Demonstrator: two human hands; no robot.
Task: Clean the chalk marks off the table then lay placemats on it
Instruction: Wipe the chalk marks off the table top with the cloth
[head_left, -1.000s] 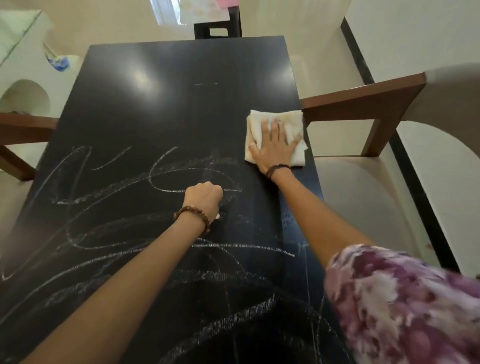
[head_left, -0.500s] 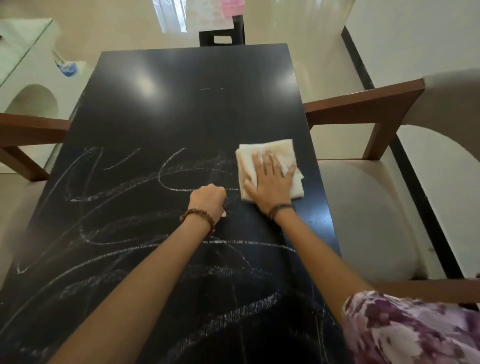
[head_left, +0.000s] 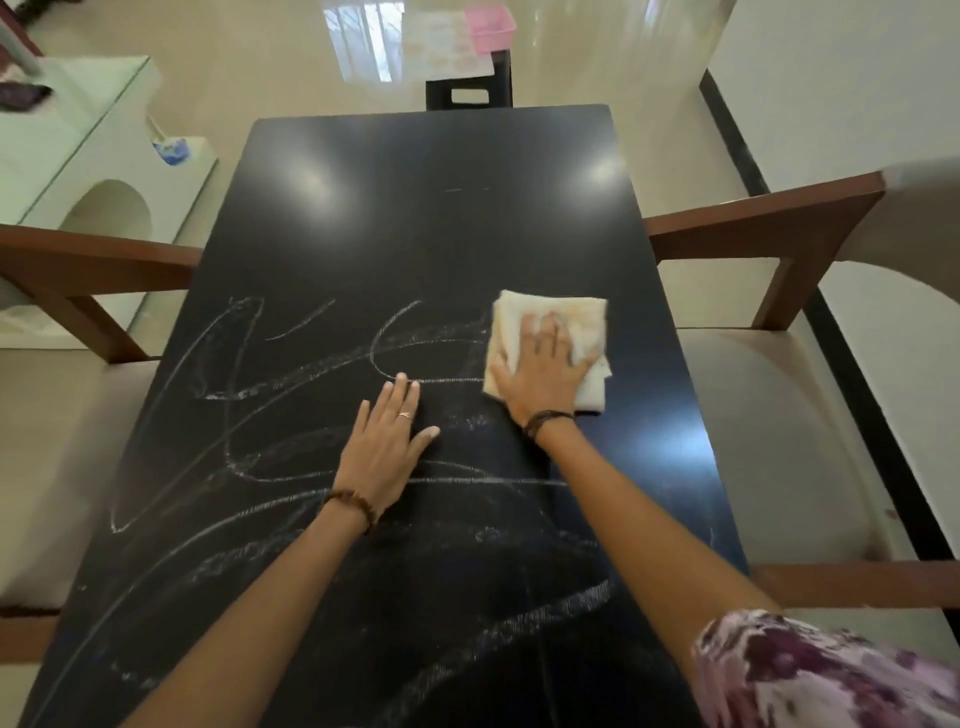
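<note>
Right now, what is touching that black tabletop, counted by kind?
Hands: 2, the left hand lying flat on the table and the right hand pressing on the cloth
Cloths: 1, a cream cloth near the right edge
Total: 3
Chalk marks cover the near half; no placemat lies on the tabletop.

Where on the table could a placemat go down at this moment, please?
The far half of the table, beyond the chalk marks, is bare. Nearer, the cloth, right hand and left hand crowd it.
</note>
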